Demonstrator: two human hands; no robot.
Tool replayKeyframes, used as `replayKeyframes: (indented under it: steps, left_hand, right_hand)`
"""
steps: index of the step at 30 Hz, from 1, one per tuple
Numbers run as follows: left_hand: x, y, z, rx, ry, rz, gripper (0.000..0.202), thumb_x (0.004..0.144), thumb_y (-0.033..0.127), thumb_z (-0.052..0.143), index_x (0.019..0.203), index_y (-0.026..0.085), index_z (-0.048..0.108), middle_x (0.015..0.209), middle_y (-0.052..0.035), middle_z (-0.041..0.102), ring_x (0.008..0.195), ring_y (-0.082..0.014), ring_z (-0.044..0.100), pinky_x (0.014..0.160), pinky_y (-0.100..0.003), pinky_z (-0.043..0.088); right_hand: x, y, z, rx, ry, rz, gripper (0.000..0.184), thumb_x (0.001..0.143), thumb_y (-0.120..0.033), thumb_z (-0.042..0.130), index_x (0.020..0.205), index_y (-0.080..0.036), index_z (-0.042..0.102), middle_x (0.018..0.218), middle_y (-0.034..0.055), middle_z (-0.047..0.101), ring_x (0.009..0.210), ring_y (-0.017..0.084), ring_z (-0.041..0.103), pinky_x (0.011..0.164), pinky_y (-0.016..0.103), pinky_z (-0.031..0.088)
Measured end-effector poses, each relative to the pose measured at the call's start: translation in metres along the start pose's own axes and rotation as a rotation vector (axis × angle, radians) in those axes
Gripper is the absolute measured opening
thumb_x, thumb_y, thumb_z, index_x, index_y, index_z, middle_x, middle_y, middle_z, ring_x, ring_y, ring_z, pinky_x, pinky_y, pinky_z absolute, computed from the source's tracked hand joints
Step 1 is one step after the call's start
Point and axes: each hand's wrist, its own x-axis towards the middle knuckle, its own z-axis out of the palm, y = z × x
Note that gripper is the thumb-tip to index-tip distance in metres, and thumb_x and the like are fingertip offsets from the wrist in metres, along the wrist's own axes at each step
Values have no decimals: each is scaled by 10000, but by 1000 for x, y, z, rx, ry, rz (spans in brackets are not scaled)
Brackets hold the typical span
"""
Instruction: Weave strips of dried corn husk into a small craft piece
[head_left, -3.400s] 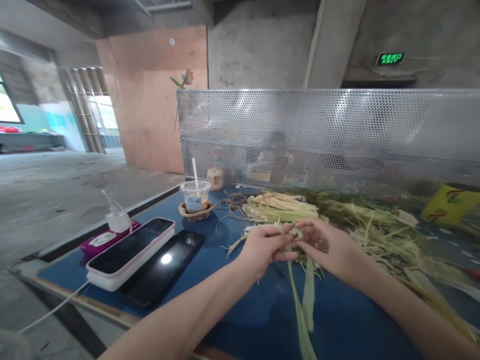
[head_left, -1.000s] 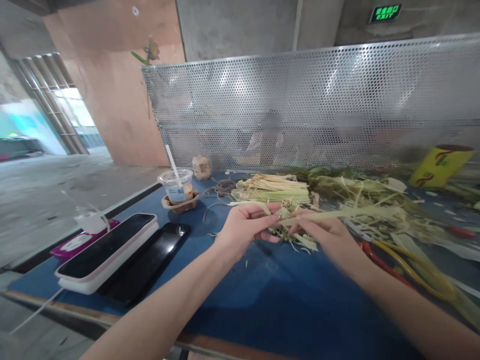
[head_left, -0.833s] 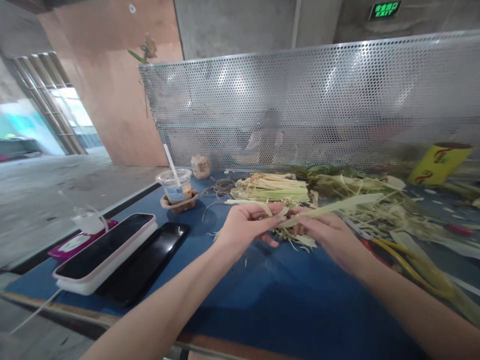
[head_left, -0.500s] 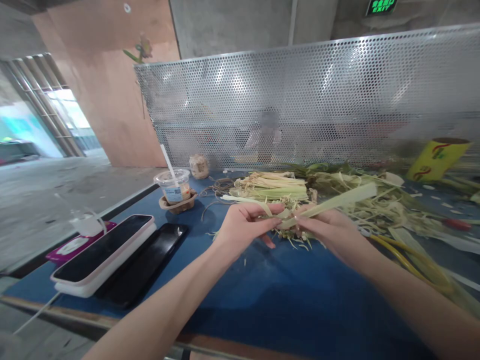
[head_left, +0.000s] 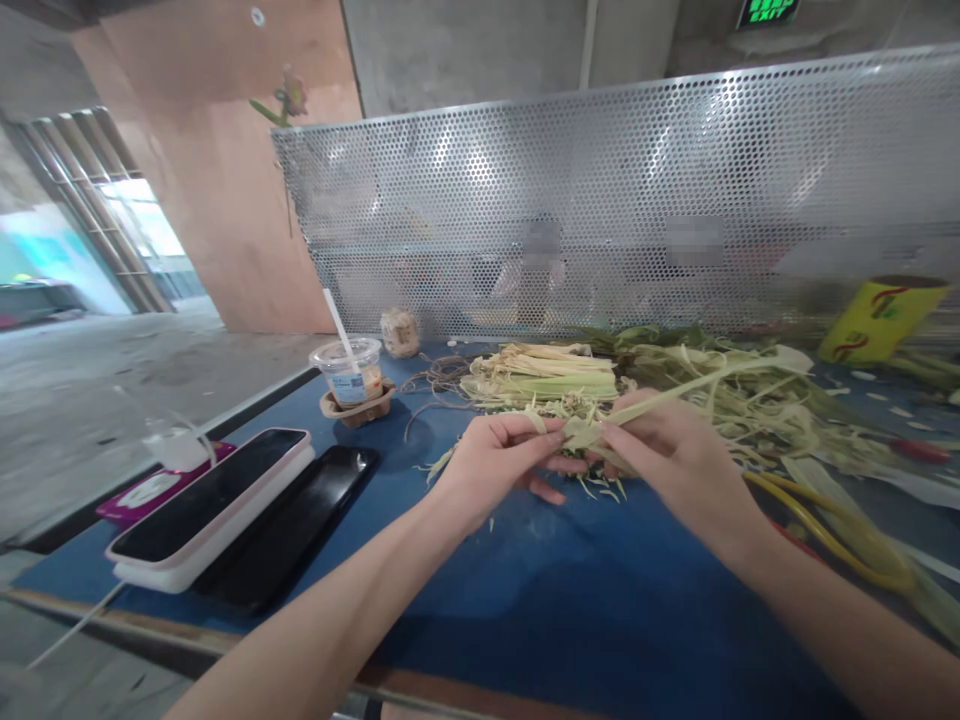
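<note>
Between my hands is a long pale-green leaf strip (head_left: 670, 394), its free end pointing up to the right. My left hand (head_left: 501, 452) pinches the strip's left part between thumb and fingers. Just right of it, my right hand (head_left: 670, 445) grips the same strip, fingertips close to the left ones. Behind the hands lies a bundle of pale stalk pieces (head_left: 544, 372), with small trimmed bits scattered in front. A tangled heap of shredded leaf strips (head_left: 757, 400) spreads at the right, partly behind my right hand.
At the left lie a phone on a white block (head_left: 214, 490), a black tray (head_left: 289, 525) and a purple item (head_left: 150, 490). A plastic cup with a straw (head_left: 349, 372) stands behind them. A perforated metal screen (head_left: 480, 210) closes the back; a yellow tube (head_left: 881, 320) leans at right.
My right hand has turned and shifted slightly right and up. The strip's free end now looks narrower and reaches farther right. My left hand has barely moved.
</note>
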Motion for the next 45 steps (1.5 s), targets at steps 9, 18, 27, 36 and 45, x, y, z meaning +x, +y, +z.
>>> replayKeyframes:
  steps: [9, 18, 27, 36, 45]
  left_hand:
    - [1, 3, 2, -173, 45, -125, 112, 737, 117, 606, 836, 95, 653, 809, -86, 692, 763, -174, 668, 492, -164, 517]
    - [-2, 1, 1, -53, -30, -28, 142, 681, 165, 661, 800, 94, 629, 967, -123, 663, 769, -198, 665, 446, -170, 506]
    - [-2, 1, -1, 82, -142, -75, 203, 640, 210, 694, 788, 82, 641, 875, -120, 672, 802, -212, 651, 437, -167, 499]
    - [-2, 6, -1, -183, -45, -176, 266, 653, 32, 641, 910, 98, 652, 777, -70, 691, 690, -139, 661, 508, -150, 519]
    - [-2, 16, 2, -297, 95, -193, 188, 752, 69, 520, 875, 72, 662, 609, -66, 671, 562, -128, 641, 508, -192, 528]
  right_hand:
    - [3, 3, -3, -205, -56, -15, 298, 765, -325, 542, 526, -148, 557, 737, 49, 577, 427, 65, 489, 403, 216, 425]
    - [4, -5, -4, -101, -102, 1, 140, 759, -325, 548, 712, -194, 531, 544, -37, 541, 470, 99, 517, 454, 211, 431]
    - [2, -7, -11, -431, -168, -417, 69, 754, -236, 561, 700, -206, 592, 719, 17, 627, 692, 149, 588, 644, 263, 466]
    - [7, -6, -20, -364, -245, -571, 105, 766, -335, 582, 748, -241, 625, 805, 35, 631, 823, 182, 592, 735, 325, 473]
    - [4, -4, -21, -410, -243, -703, 62, 785, -283, 560, 803, -253, 610, 778, 23, 634, 786, 173, 591, 737, 316, 467]
